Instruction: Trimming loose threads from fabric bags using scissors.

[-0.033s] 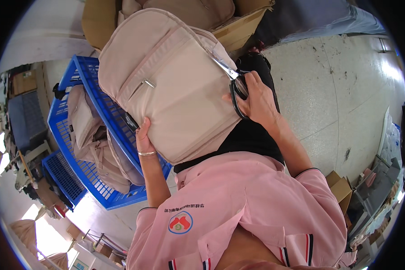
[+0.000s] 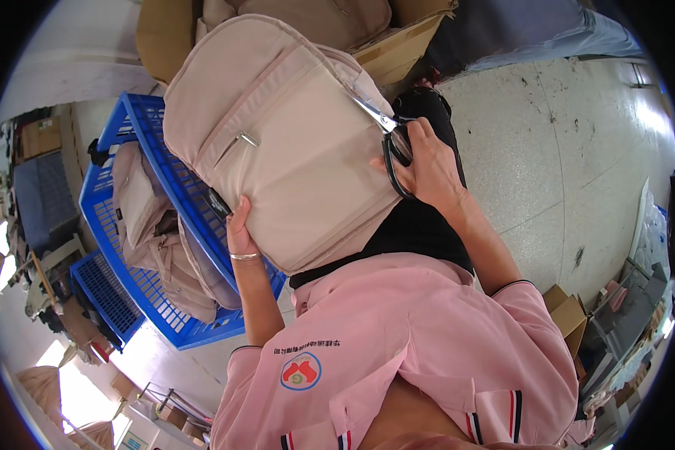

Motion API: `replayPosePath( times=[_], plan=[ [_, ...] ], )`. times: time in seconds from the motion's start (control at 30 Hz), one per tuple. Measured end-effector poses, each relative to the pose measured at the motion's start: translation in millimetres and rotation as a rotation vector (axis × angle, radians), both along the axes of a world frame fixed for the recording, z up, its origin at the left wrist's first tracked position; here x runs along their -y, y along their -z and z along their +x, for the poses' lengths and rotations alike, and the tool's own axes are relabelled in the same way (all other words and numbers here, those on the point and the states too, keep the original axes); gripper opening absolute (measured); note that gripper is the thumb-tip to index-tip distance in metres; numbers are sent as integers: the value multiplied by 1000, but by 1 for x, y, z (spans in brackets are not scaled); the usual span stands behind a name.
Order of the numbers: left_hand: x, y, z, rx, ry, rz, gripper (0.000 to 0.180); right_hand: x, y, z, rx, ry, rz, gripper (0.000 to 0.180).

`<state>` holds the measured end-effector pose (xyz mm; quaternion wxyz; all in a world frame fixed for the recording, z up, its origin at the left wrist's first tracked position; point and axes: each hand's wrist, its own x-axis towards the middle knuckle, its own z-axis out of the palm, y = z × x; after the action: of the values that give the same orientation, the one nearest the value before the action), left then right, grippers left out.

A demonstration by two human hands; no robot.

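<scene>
Filling the upper centre of the frame, a beige backpack (image 2: 277,142) rests on the person's lap. At left sits a blue plastic crate (image 2: 169,225) of more bags. The left hand (image 2: 240,229) grips the backpack's lower edge; the right hand (image 2: 427,169) has fingers closed through black-handled scissors (image 2: 390,135) at its right edge.

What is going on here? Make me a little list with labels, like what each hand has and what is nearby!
left hand: holds the lower edge of a beige backpack
right hand: grips black-handled scissors, blades at the backpack's side
beside the person's left: blue plastic crate with more beige bags inside
above: cardboard box
clothing: pink shirt
</scene>
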<state>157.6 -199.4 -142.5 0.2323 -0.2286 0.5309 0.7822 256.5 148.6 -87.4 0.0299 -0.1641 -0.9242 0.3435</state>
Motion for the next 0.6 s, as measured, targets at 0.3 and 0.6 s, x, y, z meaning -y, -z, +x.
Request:
replayPosePath(
  times=[0.3, 0.6],
  plan=[
    [0, 0, -2, 23, 3, -21, 27, 1, 8, -1, 17, 8, -28, 56],
    [6, 9, -1, 34, 8, -74, 29, 4, 10, 2, 142, -14, 64, 49]
  ],
)
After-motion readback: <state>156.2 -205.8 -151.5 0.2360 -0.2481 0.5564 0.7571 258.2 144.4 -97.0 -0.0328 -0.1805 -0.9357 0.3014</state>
